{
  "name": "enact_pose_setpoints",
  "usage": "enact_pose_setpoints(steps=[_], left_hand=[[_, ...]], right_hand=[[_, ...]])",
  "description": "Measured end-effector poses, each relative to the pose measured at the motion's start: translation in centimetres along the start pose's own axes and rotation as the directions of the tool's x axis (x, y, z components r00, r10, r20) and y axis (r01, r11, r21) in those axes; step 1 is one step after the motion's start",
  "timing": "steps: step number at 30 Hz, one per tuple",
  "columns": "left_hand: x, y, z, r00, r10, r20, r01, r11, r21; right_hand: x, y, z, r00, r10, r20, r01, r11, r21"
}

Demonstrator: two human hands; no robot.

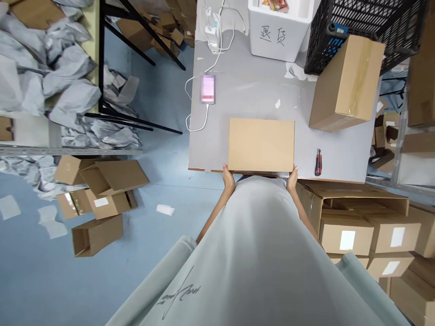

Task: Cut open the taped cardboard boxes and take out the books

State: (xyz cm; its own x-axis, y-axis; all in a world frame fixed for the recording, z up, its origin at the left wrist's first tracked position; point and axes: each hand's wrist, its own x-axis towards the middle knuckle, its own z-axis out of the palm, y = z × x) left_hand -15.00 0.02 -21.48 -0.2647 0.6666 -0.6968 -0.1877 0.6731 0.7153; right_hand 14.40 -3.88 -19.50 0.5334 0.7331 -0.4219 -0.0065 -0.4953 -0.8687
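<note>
Grey tabletop: spreads under and around the plain box, giving the work a flat base.

Black crate: beyond the plain box, far to its right; probably parked there to leave the middle free.

Taped box: stands right of and beyond the plain box, seam turned up; its place seems chosen to be out of the way.

White bin: straight beyond the plain box, hand-lettered side facing it, likely for easy reading.

Plain box: at the tabletop's front edge, long side toward the wearer, blank face up. Resting or slightly raised, cannot tell.

Hands: left and right grip its two near corners, apparently to share the load and keep it square. Fingers partly hidden.

Phone: beyond the plain box, to its left, screen lit; probably placed within reach of its white cable.

Cutter: just right of the plain box, near the right hand, perhaps for quick pickup.
</note>
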Motion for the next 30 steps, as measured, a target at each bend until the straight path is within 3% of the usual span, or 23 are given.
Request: enact_pose_setpoints(steps=[3,5,7,10,13,16,19,23,28,30], left_hand=[[-1.2,0.8,-0.6,0.992,0.068,-0.107,-0.063,0.996,0.055],[-1.8,2.1,-0.8,0.983,0.141,-0.116,-0.129,0.986,0.102],[-2.1,4.0,-0.8,0.954,0.288,-0.082,-0.273,0.949,0.161],[-1.7,7.7,-0.4,0.860,0.509,0.044,-0.508,0.843,0.176],[0.0,11.4,0.6,0.820,0.548,0.164,-0.568,0.814,0.122],[2.1,13.7,1.8,0.814,0.554,0.172,-0.575,0.810,0.116],[3.4,14.5,2.4,0.798,0.576,0.177,-0.597,0.796,0.100],[4.0,13.9,1.8,0.803,0.570,0.174,-0.590,0.802,0.093],[6.0,11.7,0.5,0.884,0.439,0.163,-0.447,0.894,0.014],[7.2,10.6,0.5,0.909,0.375,0.181,-0.387,0.921,0.038]], right_hand=[[-0.8,-1.7,-0.7,0.996,-0.073,0.051,0.077,0.992,-0.099],[-1.0,-3.5,-1.5,0.991,-0.120,0.051,0.127,0.980,-0.157],[-0.6,-5.8,-2.5,0.986,-0.162,0.032,0.165,0.969,-0.186],[1.1,-9.9,-3.8,0.968,-0.250,0.029,0.251,0.949,-0.189],[3.7,-13.4,-3.9,0.944,-0.328,0.041,0.329,0.920,-0.212],[6.1,-15.2,-3.0,0.928,-0.367,0.062,0.371,0.901,-0.223],[7.0,-15.5,-2.2,0.918,-0.392,0.055,0.395,0.894,-0.212],[6.2,-14.4,-2.2,0.925,-0.374,0.061,0.378,0.897,-0.230],[6.8,-10.4,-3.3,0.980,-0.187,0.060,0.191,0.980,-0.061],[7.6,-8.3,-3.1,0.991,-0.087,0.107,0.094,0.993,-0.070]])
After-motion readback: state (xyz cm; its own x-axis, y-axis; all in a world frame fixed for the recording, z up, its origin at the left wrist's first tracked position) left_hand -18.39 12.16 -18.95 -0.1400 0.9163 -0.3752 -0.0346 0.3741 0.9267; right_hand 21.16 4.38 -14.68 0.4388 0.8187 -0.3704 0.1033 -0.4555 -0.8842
